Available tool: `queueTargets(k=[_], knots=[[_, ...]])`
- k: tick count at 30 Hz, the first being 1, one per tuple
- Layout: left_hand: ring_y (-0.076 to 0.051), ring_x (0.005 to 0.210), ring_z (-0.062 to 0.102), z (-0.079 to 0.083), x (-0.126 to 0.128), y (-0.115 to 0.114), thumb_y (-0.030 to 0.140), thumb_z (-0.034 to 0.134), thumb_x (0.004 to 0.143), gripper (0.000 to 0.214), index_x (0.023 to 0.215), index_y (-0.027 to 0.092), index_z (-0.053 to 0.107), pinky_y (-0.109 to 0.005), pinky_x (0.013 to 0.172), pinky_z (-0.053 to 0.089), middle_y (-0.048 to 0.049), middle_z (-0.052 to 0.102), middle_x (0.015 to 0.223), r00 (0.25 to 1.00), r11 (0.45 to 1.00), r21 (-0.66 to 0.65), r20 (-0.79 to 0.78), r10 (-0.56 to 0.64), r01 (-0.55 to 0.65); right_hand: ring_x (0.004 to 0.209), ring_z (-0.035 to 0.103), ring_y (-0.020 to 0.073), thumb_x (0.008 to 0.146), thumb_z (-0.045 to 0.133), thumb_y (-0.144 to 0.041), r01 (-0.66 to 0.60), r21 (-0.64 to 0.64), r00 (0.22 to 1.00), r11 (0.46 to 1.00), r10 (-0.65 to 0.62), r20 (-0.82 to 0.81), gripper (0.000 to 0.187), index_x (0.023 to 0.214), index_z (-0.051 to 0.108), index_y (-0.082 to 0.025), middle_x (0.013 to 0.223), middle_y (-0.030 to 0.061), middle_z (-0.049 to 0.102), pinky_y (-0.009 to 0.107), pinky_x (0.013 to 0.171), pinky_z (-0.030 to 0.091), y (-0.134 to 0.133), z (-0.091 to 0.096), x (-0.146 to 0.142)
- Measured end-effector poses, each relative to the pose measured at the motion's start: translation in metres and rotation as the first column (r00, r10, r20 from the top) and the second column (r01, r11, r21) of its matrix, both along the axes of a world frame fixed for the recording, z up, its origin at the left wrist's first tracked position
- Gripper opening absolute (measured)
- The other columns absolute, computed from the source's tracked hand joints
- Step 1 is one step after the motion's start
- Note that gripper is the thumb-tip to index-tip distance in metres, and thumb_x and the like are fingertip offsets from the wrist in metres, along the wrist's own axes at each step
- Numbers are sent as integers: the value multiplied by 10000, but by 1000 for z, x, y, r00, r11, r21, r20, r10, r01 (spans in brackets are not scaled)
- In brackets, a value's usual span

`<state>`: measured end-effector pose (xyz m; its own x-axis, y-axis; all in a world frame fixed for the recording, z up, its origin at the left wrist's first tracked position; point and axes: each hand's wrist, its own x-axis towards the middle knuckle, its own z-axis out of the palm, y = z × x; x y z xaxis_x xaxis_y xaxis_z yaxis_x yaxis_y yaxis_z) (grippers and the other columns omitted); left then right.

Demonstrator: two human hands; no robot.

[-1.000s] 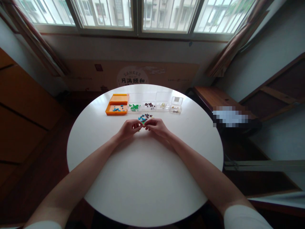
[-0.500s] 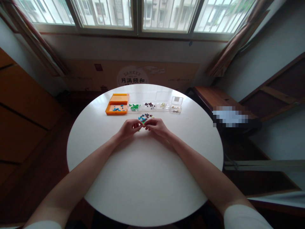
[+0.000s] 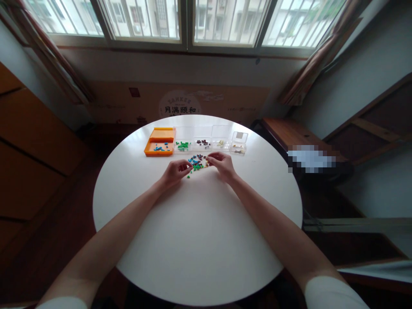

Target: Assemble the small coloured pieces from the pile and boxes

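A mixed pile of small blue, green, dark and yellowish toy bricks (image 3: 196, 166) lies on the white round table (image 3: 199, 240). At its left edge is my left hand (image 3: 175, 172), thumb and fingertips pinched together; whatever they hold is too small to make out. My right hand (image 3: 222, 165) reaches over the pile's right side with its thumb and forefinger closed among the yellowish and dark pieces. I cannot tell whether a piece is between those fingertips. One loose green piece (image 3: 188, 177) rests just in front of the pile.
Behind the pile stands an open orange box (image 3: 158, 152) with blue pieces. To its right is a row of clear boxes (image 3: 193, 149) holding green, dark and pale pieces. A small clear box (image 3: 238, 146) ends the row. A wooden bench (image 3: 299, 131) stands right of the table.
My hands were together in front of the pile. The right hand has moved away to the right and slightly back, to the pile's right edge. The left hand has stayed nearly in place.
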<state>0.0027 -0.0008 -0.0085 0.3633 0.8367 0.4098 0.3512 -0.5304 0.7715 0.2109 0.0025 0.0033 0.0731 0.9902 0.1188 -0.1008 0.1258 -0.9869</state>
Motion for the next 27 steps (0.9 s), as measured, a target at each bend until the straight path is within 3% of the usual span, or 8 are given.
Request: queueTargets(k=[6,10,13,16,19,22,27], knots=[[-57,499,447,-1,-1,1,282,602,794,175,779,118,663,-162,471,346,20,537,559,1000,1000,-20,1,-23,23,578,565,102,573,718,-216,286,-30,957,958,-284,54,197,722,619,-132,639,18,631,277,607,513,58,8,35],[-56,491,435,0,-1,0,287,604,792,177,776,119,658,-164,465,336,26,524,550,1000,999,-26,12,-20,20,623,581,110,589,680,-172,353,-37,930,935,-346,120,309,888,618,-128,733,31,649,290,652,525,80,9,46],[-56,492,430,0,-1,0,297,608,790,184,777,121,659,-167,464,334,26,522,553,1000,999,-30,17,-17,18,660,595,136,611,661,-206,264,24,925,964,-260,276,359,962,643,-134,800,54,667,305,638,519,68,4,38],[-57,491,428,-1,0,1,311,613,789,197,773,121,661,-168,465,335,26,521,552,1000,999,-39,19,-23,23,659,594,144,651,642,-222,74,106,886,992,-114,449,218,845,696,-138,770,60,669,321,685,511,46,-4,24],[-53,489,419,-2,-1,2,317,617,787,205,773,118,662,-166,463,328,29,513,550,1000,998,-51,23,-21,22,667,582,139,702,595,-183,13,215,794,977,-141,592,156,793,721,-164,803,55,661,316,722,498,30,-13,14],[-51,492,412,-2,-1,2,320,613,793,212,787,114,664,-162,461,319,31,506,552,1000,998,-59,16,-20,21,707,577,145,739,527,-110,-25,307,704,951,-201,681,223,805,732,-171,862,67,631,313,748,484,23,-20,11],[-48,488,405,-2,-1,1,314,616,792,208,788,110,662,-161,463,318,34,500,548,1000,997,-70,10,-16,17,819,569,179,748,466,-23,-61,380,629,923,-260,732,316,855,729,-162,853,78,577,322,804,473,19,-22,14]])
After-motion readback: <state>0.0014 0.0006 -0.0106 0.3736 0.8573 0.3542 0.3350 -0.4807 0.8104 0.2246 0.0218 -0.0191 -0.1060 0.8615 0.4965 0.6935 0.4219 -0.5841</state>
